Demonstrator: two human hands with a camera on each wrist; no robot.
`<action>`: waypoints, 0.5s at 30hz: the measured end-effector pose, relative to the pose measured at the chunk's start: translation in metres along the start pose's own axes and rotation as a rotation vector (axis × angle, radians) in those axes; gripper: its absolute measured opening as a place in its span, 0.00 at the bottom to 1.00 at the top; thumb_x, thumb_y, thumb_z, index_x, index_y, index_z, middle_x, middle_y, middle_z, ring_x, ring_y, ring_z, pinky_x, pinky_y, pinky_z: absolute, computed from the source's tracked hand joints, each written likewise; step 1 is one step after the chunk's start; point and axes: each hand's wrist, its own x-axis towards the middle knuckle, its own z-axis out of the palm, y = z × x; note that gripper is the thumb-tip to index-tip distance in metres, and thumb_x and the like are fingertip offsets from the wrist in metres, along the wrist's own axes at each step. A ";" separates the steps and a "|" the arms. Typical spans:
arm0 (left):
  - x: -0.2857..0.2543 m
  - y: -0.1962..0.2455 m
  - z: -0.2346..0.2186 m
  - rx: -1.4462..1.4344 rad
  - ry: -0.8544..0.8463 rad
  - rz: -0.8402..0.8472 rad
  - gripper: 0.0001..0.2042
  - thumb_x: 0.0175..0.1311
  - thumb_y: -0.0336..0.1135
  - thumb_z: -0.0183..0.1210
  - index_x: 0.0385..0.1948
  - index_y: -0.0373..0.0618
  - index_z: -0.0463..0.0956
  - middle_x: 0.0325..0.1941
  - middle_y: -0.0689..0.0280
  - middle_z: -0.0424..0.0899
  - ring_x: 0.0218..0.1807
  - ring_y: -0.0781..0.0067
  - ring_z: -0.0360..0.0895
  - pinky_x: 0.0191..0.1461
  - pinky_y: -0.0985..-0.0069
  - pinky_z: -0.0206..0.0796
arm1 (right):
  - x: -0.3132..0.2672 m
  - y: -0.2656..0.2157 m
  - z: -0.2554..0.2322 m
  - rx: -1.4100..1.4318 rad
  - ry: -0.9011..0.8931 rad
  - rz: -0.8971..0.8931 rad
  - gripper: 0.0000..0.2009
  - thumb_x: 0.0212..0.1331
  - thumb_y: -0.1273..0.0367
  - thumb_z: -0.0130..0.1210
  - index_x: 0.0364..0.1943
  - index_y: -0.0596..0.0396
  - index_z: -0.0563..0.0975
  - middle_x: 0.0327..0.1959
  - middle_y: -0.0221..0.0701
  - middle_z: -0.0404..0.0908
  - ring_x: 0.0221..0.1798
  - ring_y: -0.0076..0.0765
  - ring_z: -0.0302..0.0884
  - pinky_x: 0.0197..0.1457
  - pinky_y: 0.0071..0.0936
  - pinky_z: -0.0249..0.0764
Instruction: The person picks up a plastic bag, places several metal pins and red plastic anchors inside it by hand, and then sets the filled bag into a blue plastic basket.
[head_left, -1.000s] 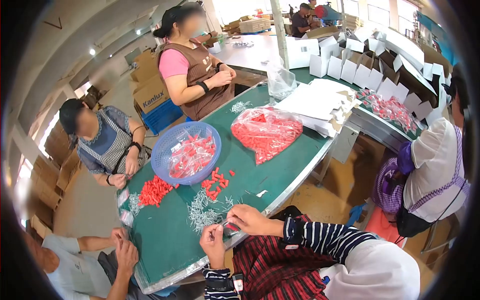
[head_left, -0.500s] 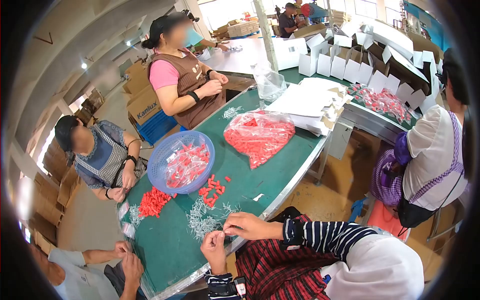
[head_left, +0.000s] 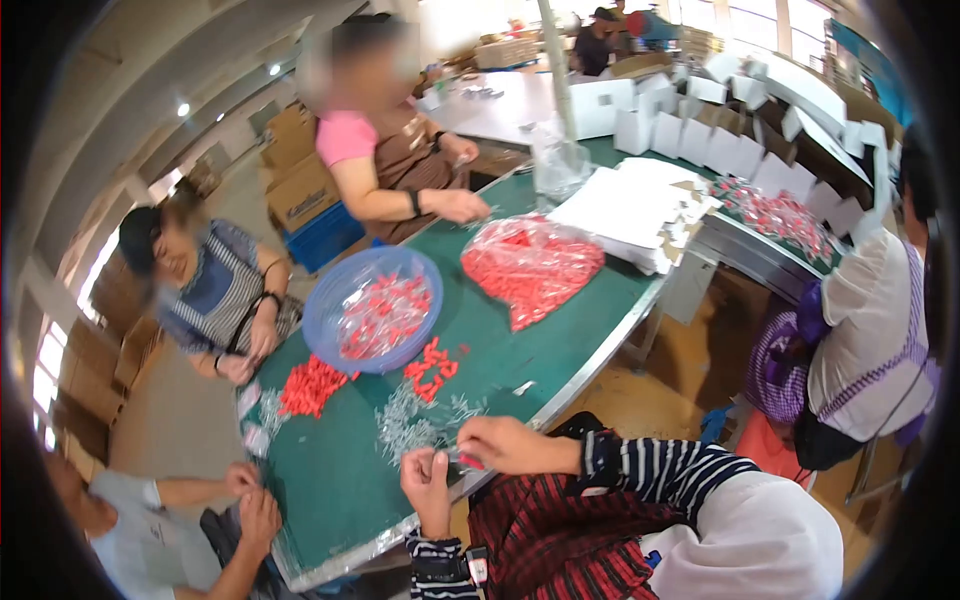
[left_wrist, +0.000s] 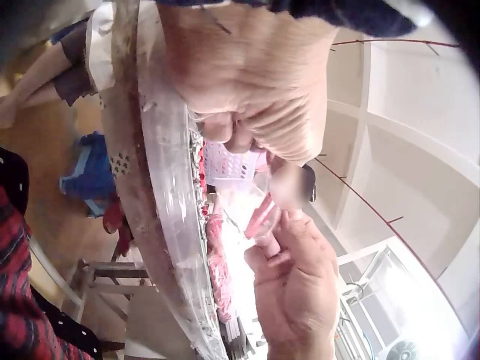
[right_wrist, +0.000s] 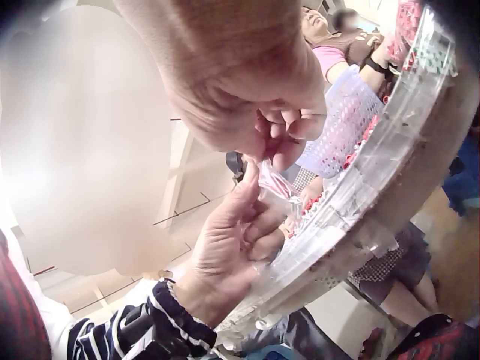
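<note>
A small clear plastic bag (right_wrist: pixel 279 182) with red plugs inside is held between my two hands over the table's front edge. My left hand (head_left: pixel 428 488) pinches one side of it between thumb and fingertips. At the other side, my right hand (head_left: pixel 508 445) grips the bag with curled fingers, and a bit of red shows beneath them. In the left wrist view, red plugs (left_wrist: pixel 262 217) stand out through the film beside the right hand's fingers. Just beyond my hands lies a pile of grey screws (head_left: pixel 405 425), with loose red plugs (head_left: pixel 432 370) behind it.
A blue basket (head_left: pixel 320 325) of filled bags stands on the green table (head_left: pixel 510 360). Near it are a big bag of red plugs (head_left: pixel 535 265), a second red pile (head_left: pixel 315 385) and stacked white sheets (head_left: pixel 610 205). Several people work around the table.
The head view swung away and back. Both hands keep the bag, and red shows again under my right fingers. Across the table, the person in pink sleeves has reached toward the tabletop.
</note>
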 end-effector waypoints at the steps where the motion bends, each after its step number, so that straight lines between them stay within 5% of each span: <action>1: 0.000 0.003 0.002 -0.107 0.058 -0.074 0.07 0.59 0.27 0.56 0.37 0.41 0.71 0.25 0.76 0.62 0.23 0.88 0.55 0.25 0.86 0.46 | 0.001 -0.007 -0.005 0.071 -0.024 0.035 0.05 0.61 0.71 0.51 0.37 0.59 0.73 0.27 0.36 0.76 0.30 0.37 0.76 0.35 0.30 0.71; 5: 0.002 0.002 0.001 -0.264 0.083 -0.149 0.12 0.58 0.28 0.44 0.43 0.42 0.68 0.26 0.75 0.59 0.23 0.88 0.53 0.22 0.87 0.45 | -0.002 -0.024 -0.027 0.351 -0.401 0.183 0.05 0.61 0.72 0.52 0.36 0.59 0.73 0.24 0.30 0.76 0.25 0.24 0.73 0.30 0.26 0.70; 7: 0.004 0.000 -0.002 -0.297 0.084 -0.184 0.12 0.58 0.29 0.44 0.43 0.42 0.68 0.26 0.75 0.59 0.24 0.88 0.54 0.22 0.87 0.45 | -0.002 -0.025 -0.031 0.390 -0.728 0.276 0.05 0.62 0.72 0.50 0.38 0.58 0.74 0.25 0.25 0.75 0.26 0.18 0.71 0.30 0.23 0.69; 10: 0.006 -0.012 -0.003 -0.316 0.080 -0.243 0.13 0.59 0.30 0.41 0.44 0.41 0.68 0.29 0.74 0.61 0.27 0.88 0.57 0.23 0.88 0.46 | 0.010 -0.023 -0.029 0.471 -0.804 0.261 0.08 0.65 0.69 0.50 0.42 0.58 0.74 0.26 0.26 0.76 0.28 0.19 0.72 0.32 0.22 0.70; 11: 0.007 -0.026 -0.005 -0.207 0.089 -0.148 0.12 0.60 0.30 0.42 0.44 0.40 0.68 0.30 0.73 0.63 0.27 0.88 0.58 0.24 0.89 0.48 | 0.017 -0.024 -0.032 0.527 -0.700 0.363 0.08 0.66 0.68 0.50 0.42 0.57 0.74 0.27 0.25 0.77 0.29 0.20 0.73 0.35 0.22 0.71; 12: 0.007 -0.033 -0.006 -0.096 0.095 -0.055 0.11 0.62 0.30 0.44 0.44 0.40 0.69 0.31 0.73 0.65 0.27 0.87 0.60 0.26 0.89 0.51 | 0.027 -0.008 -0.027 0.777 -0.485 0.163 0.07 0.66 0.68 0.50 0.43 0.56 0.74 0.32 0.27 0.78 0.32 0.21 0.74 0.38 0.24 0.72; 15: 0.004 -0.006 0.000 -0.266 0.063 -0.207 0.10 0.62 0.26 0.50 0.44 0.38 0.70 0.34 0.71 0.71 0.31 0.85 0.67 0.34 0.88 0.61 | 0.064 -0.029 -0.039 1.102 0.145 0.181 0.13 0.62 0.69 0.55 0.49 0.57 0.73 0.43 0.29 0.77 0.45 0.25 0.75 0.43 0.24 0.71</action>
